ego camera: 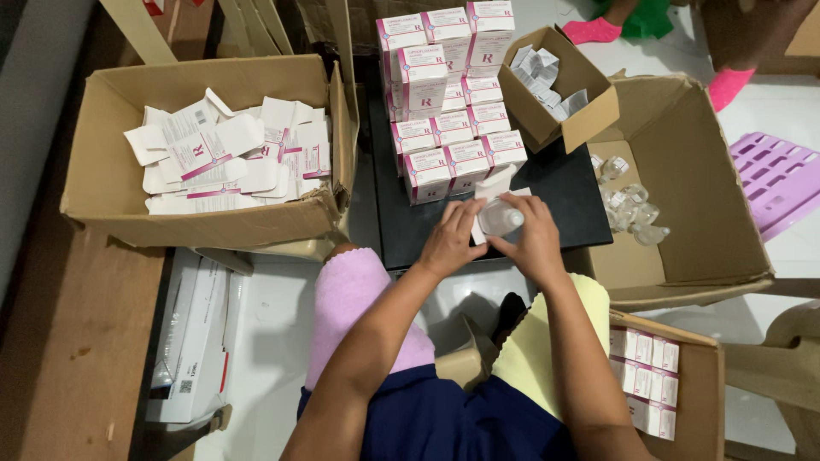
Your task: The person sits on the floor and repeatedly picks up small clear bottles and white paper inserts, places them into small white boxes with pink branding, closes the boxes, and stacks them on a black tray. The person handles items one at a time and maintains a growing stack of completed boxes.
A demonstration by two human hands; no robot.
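My left hand [450, 241] and my right hand [535, 239] meet over the black tabletop [564, 183], both closed on a small clear bottle [500, 217]. A white carton [494, 189] with an open flap sits just beyond the bottle, partly hidden by my fingers. Behind it stands a stack of white-and-pink cartons [448, 102], several rows deep.
A cardboard box of flat unfolded cartons [224, 154] sits at the left. A small box of folded leaflets [555, 85] stands at the back right. A big box [683, 188] holds loose clear bottles [632, 209]. Another box of finished cartons [653, 380] is at the lower right.
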